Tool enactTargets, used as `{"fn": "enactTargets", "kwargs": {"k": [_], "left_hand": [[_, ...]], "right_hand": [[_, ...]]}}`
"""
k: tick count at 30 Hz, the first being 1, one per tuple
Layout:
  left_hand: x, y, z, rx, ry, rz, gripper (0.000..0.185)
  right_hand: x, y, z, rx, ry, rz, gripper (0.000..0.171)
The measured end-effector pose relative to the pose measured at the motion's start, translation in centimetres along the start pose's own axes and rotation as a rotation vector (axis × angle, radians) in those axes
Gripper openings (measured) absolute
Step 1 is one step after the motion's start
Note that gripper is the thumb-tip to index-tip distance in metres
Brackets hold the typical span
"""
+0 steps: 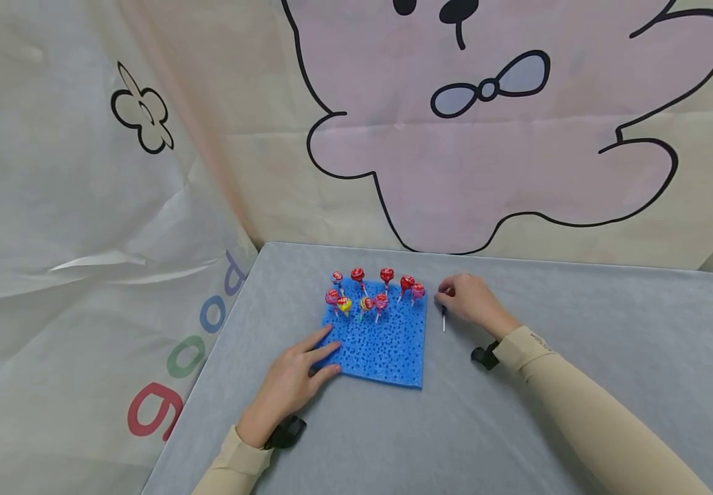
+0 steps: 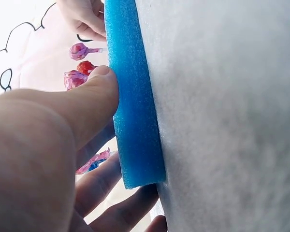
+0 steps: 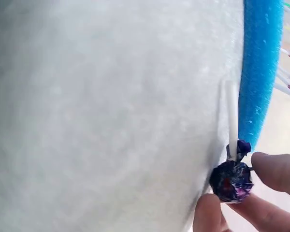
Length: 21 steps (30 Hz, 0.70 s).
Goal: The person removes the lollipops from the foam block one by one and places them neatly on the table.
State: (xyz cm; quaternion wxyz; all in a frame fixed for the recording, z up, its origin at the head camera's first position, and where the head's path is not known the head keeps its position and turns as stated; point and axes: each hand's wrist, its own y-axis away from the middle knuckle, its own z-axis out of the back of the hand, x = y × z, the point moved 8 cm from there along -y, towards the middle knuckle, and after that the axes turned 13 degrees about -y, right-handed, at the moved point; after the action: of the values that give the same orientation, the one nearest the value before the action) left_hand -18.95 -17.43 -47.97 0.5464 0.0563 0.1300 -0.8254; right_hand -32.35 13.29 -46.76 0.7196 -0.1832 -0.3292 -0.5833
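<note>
A blue foam block (image 1: pixel 387 350) lies on the table with several wrapped lollipops (image 1: pixel 380 302) standing in its far half by their sticks. My left hand (image 1: pixel 291 378) rests at the block's left edge, fingers spread and fairly straight; in the left wrist view its thumb (image 2: pixel 99 87) touches the foam. Right of the block, my right hand (image 1: pixel 470 300) holds a lollipop with a dark purple wrapper (image 3: pixel 231 182) by its round head, between thumb and fingers. Its white stick (image 3: pixel 232 116) points back toward me, beside the block and free of it.
Grey cloth covers the table (image 1: pixel 579 330). Behind it hangs a backdrop (image 1: pixel 517 158) with a pink cartoon figure, and a pale sheet with coloured letters (image 1: pixel 185 356) hangs on the left. Dark wrist cameras (image 1: pixel 485 355) sit under both wrists.
</note>
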Motion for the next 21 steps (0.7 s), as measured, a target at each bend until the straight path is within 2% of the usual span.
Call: {"fn": "enactTargets", "kwargs": {"k": [6,13,21], "left_hand": [[0.0,0.0,0.0,0.008,0.007,0.010,0.051],[0.1,0.0,-0.1,0.012,0.012,0.018,0.052],[0.1,0.0,-0.1,0.008,0.019,0.012,0.051]], "right_hand": [[0.7,0.8,1.4,-0.049,-0.062,0.044,0.040],[1.9,2.0,3.4,-0.162,-0.145,0.098,0.043],[4.1,4.0,5.2,-0.307,-0.233,0.283,0.036]]}}
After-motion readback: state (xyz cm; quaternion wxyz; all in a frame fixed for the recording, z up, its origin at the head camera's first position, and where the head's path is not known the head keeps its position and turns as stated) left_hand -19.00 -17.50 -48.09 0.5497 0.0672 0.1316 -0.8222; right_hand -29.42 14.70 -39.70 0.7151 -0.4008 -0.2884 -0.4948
